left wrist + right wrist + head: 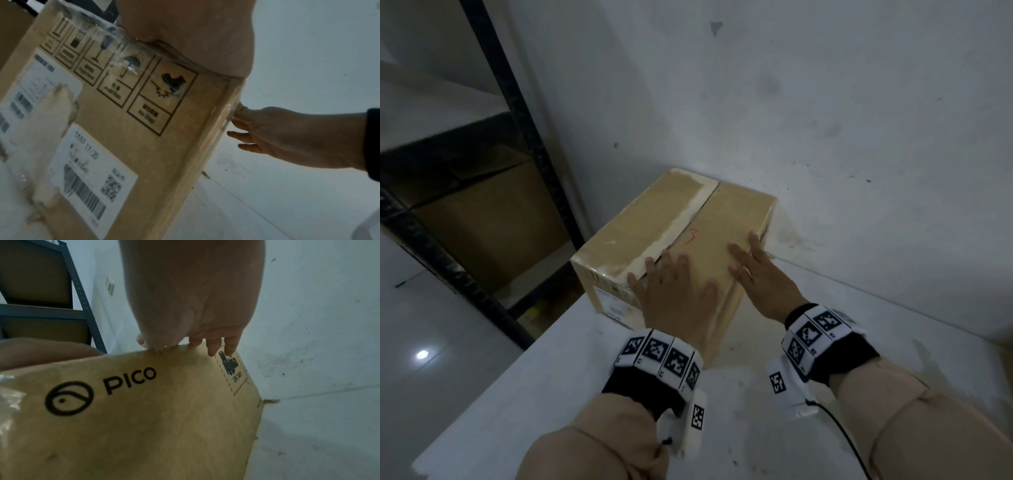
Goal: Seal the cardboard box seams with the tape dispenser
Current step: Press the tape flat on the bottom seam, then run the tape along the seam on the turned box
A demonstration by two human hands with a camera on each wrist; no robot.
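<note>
Cardboard box (pixel 671 236) on the white bench (pixel 571 404), far side near the wall. Left hand (pixel 674 294) and right hand (pixel 760 274) flat, released – press flaps level; no dispenser visible.

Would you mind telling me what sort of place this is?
Probably a storeroom or packing area: a dark metal rack holds a stored carton, and a labelled cardboard box sits on a bare white table against a scuffed wall.
</note>
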